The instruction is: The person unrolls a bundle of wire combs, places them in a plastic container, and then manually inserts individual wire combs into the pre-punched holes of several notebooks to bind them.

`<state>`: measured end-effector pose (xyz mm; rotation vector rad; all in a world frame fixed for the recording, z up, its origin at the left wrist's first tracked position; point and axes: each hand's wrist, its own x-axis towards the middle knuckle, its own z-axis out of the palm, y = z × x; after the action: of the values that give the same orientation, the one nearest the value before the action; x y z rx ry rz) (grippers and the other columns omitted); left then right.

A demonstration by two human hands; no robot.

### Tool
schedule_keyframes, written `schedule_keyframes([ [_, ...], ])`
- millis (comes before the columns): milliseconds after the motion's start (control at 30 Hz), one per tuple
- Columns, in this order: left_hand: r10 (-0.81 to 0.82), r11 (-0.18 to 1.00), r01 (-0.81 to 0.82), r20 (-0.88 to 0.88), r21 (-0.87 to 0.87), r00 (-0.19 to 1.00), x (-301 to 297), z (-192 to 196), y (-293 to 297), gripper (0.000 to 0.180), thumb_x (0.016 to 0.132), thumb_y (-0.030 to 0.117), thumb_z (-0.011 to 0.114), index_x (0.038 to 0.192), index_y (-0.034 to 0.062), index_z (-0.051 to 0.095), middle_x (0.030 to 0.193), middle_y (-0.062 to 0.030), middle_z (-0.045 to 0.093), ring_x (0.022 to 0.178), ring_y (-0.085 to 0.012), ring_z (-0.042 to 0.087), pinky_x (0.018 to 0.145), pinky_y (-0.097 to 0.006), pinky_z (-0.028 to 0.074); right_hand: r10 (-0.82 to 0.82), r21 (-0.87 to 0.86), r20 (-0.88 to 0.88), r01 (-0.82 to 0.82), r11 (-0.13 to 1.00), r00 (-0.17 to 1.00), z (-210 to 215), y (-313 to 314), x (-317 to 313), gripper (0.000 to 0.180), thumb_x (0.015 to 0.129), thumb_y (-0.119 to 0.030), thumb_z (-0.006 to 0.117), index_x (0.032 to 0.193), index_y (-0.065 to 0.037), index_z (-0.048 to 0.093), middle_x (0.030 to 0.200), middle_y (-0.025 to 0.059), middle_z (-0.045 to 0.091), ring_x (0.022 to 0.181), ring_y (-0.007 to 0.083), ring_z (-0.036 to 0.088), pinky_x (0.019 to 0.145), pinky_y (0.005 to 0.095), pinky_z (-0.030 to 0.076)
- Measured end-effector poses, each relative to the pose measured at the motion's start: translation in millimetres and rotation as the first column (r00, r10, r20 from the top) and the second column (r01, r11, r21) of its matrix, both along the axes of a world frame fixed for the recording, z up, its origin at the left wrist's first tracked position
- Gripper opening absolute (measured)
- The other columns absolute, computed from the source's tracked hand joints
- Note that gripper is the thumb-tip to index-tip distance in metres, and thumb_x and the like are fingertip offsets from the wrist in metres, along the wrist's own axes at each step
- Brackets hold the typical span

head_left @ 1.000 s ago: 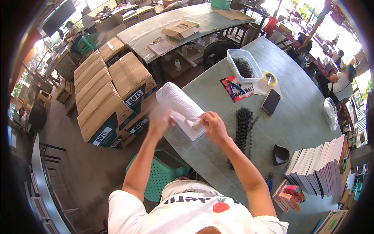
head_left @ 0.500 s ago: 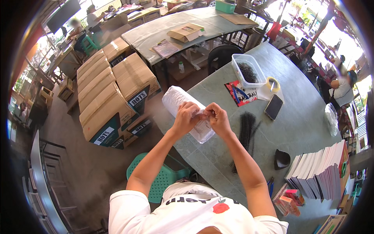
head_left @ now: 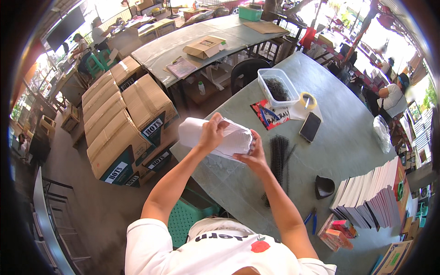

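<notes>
left hand (head_left: pixel 212 134): gripping white packet (head_left: pixel 234 137) near its middle | right hand (head_left: pixel 253 153): gripping its right end

Bare left hand (head_left: pixel 212 133) and bare right hand (head_left: pixel 254 156) hold a white oblong bundle (head_left: pixel 235 138), grey-topped table (head_left: pixel 350 133) below, black spiral coils (head_left: pixel 277 156) at right, clear plastic tub (head_left: pixel 272 73) farther off, brown cardboard boxes (head_left: pixel 110 146) left
</notes>
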<state>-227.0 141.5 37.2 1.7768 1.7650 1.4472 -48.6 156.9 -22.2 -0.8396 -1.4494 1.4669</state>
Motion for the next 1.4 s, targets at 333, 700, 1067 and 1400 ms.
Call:
schedule_keyframes([
  [333,-0.047,0.961,0.013,-0.119,-0.277,0.992,-4.2,11.0,-13.6,0.024,0.077,0.018,0.067,0.087,0.0005,0.054,0.071,-0.0129,0.063,0.069,-0.0252,0.063,0.062,-0.030,0.046,0.130,0.093,0.459,-0.194,0.977,0.879,26.1,18.1,20.7,0.061,0.073,-0.010,0.071,0.126,-0.009,0.041,0.122,0.0082,0.047,0.104,0.0194,0.049,0.088,0.0376,0.043],
  [700,-0.081,0.888,0.428,0.858,-0.170,0.508,-9.4,10.1,-9.0,0.012,0.076,0.011,0.064,0.083,0.0015,0.062,0.076,-0.0032,0.062,0.063,-0.0126,0.059,0.058,-0.029,0.049,-0.335,0.175,0.122,0.312,0.934,0.934,35.7,18.5,-48.2,0.049,0.077,-0.025,0.069,0.116,-0.004,0.049,0.111,0.0140,0.048,0.102,0.0237,0.049,0.088,0.0328,0.039],
  [1067,0.242,0.912,0.348,0.970,-0.219,-0.021,-23.2,-26.1,-49.1,0.029,0.078,0.007,0.059,0.105,-0.0017,0.055,0.094,-0.0109,0.062,0.079,-0.0220,0.063,0.071,-0.036,0.053,-0.183,-0.067,-0.039,0.180,0.981,0.982,-22.3,35.2,-83.3,0.050,0.066,-0.010,0.072,0.109,-0.006,0.047,0.105,0.0073,0.046,0.087,0.0148,0.051,0.074,0.0270,0.045],
  [1400,0.205,0.600,-0.170,-0.056,-0.781,0.977,-52.2,29.6,-125.8,0.048,0.073,0.020,0.064,0.114,-0.0010,0.051,0.104,-0.0211,0.060,0.089,-0.0318,0.061,0.078,-0.035,0.048,-0.036,-0.037,-0.104,0.032,0.999,0.994,-19.9,4.8,-83.3,0.066,0.073,-0.024,0.075,0.122,-0.004,0.036,0.120,0.0113,0.043,0.103,0.0172,0.048,0.088,0.0281,0.042],
])
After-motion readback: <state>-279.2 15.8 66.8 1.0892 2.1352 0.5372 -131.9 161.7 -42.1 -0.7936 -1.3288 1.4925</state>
